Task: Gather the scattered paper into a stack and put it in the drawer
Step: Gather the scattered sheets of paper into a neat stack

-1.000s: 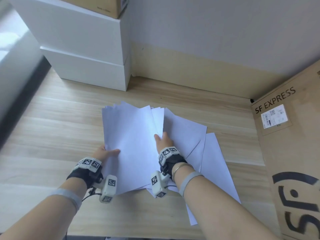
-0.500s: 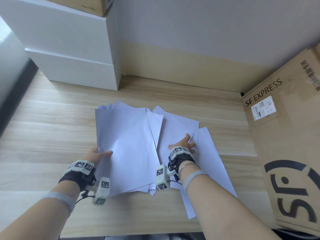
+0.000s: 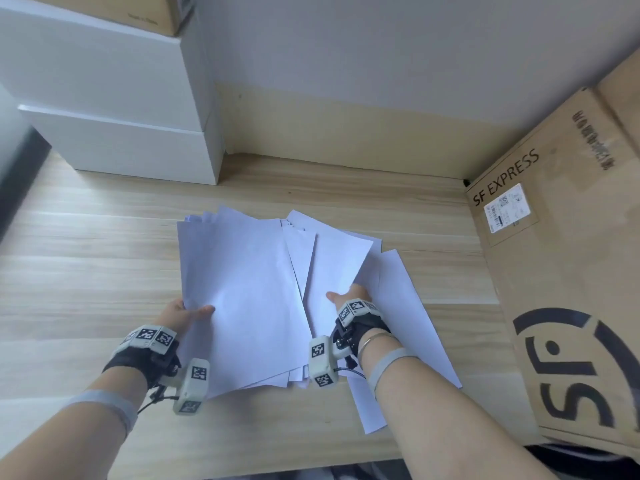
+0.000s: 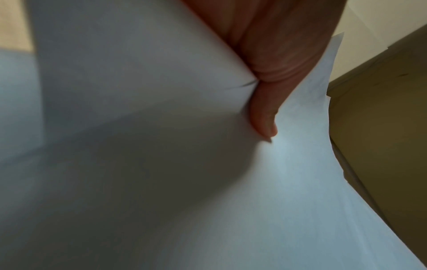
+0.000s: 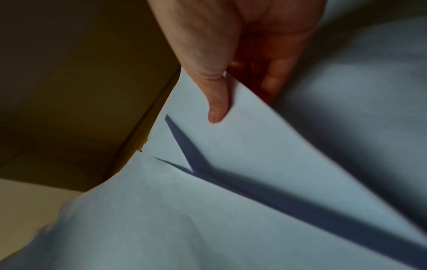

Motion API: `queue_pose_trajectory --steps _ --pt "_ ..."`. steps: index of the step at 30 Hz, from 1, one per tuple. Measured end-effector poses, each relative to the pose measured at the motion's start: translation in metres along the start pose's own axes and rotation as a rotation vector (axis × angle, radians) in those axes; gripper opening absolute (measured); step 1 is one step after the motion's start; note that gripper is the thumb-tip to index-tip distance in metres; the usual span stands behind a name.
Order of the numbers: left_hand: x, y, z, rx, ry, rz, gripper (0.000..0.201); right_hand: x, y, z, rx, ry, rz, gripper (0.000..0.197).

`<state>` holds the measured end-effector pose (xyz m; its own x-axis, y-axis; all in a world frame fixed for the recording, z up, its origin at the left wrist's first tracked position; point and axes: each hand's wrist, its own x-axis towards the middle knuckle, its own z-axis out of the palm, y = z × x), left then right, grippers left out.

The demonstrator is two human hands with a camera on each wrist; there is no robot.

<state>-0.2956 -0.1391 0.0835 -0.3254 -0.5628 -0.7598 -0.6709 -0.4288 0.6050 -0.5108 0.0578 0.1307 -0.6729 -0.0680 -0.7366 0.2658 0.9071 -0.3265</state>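
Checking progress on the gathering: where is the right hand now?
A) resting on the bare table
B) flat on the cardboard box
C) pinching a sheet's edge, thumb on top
C: the right hand has its thumb on top of a white sheet and fingers beneath its edge.

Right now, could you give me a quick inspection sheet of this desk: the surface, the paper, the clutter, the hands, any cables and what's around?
Surface: wooden desk, pale planks.
Job's things: white sheets of paper fanned out and overlapping, not squared into a stack; one sheet lies off to the right. No drawer seen.
Clutter: cardboard box marked SF EXPRESS on the right; white boxes stacked at back left.
Hands: left hand grips the left bundle, thumb on top; right hand pinches a sheet on the right, thumb on top.
Cables: thin black wires at the wrist cameras.
Surroundings: grey wall with a beige band below.
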Motion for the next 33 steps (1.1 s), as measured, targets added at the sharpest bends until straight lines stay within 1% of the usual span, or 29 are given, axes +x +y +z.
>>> queue_pose_trajectory --steps 2,4,5,7,8,10,12,13,16,20,22,24,25,27,28,30,33 --pt "0.000 0.001 0.003 -0.028 -0.014 0.011 0.006 0.003 -0.004 -0.013 -0.052 0.047 -0.040 0.044" --pt "0.001 0.001 0.005 -0.052 -0.016 0.021 0.009 0.010 -0.004 -0.026 -0.130 0.060 -0.052 0.038" --pt "0.000 0.002 0.007 -0.056 -0.018 0.018 0.010 0.013 -0.001 -0.034 -0.171 0.053 -0.056 0.036" --pt "0.000 0.004 0.011 -0.075 -0.034 0.025 0.003 0.022 0.007 -0.044 -0.186 0.050 -0.048 0.036" --pt "-0.001 0.005 0.013 -0.084 -0.039 0.032 0.007 0.025 0.010 -0.045 -0.186 0.058 -0.032 0.036" --pt "-0.002 0.006 0.017 -0.100 -0.040 0.048 0.014 0.030 0.016 -0.045 -0.223 0.096 0.012 0.038" --pt "-0.001 0.006 0.019 -0.100 -0.042 0.055 0.012 0.032 0.020 -0.040 -0.241 0.129 0.063 0.040" --pt "0.000 0.005 0.019 -0.099 -0.041 0.053 0.009 0.032 0.022 -0.037 -0.234 0.135 0.064 0.041" --pt "0.004 0.004 0.021 -0.097 -0.042 0.050 0.006 0.034 0.029 -0.025 -0.235 0.136 0.020 0.038" --pt "0.009 0.001 0.021 -0.116 -0.059 0.044 0.006 0.035 0.032 -0.015 -0.178 0.151 -0.020 0.024" --pt "0.009 0.000 0.022 -0.116 -0.064 0.041 0.005 0.034 0.031 -0.016 -0.187 0.141 -0.078 0.028" --pt "0.008 0.000 0.023 -0.116 -0.061 0.038 0.003 0.035 0.032 -0.016 -0.175 0.126 -0.096 0.039" --pt "0.008 0.001 0.023 -0.116 -0.060 0.036 0.004 0.036 0.032 -0.017 -0.139 0.128 -0.110 0.043" --pt "0.011 0.000 0.023 -0.106 -0.066 0.031 0.014 0.033 0.034 -0.017 -0.025 0.131 -0.114 0.052" --pt "0.013 0.000 0.023 -0.098 -0.068 0.029 0.014 0.032 0.033 -0.018 0.014 0.134 -0.107 0.056" --pt "0.014 0.000 0.024 -0.081 -0.078 0.042 0.003 0.031 0.032 -0.024 0.007 0.113 -0.096 0.053" --pt "0.014 0.002 0.026 -0.083 -0.087 0.048 0.005 0.030 0.030 -0.044 -0.077 0.148 -0.082 0.040"
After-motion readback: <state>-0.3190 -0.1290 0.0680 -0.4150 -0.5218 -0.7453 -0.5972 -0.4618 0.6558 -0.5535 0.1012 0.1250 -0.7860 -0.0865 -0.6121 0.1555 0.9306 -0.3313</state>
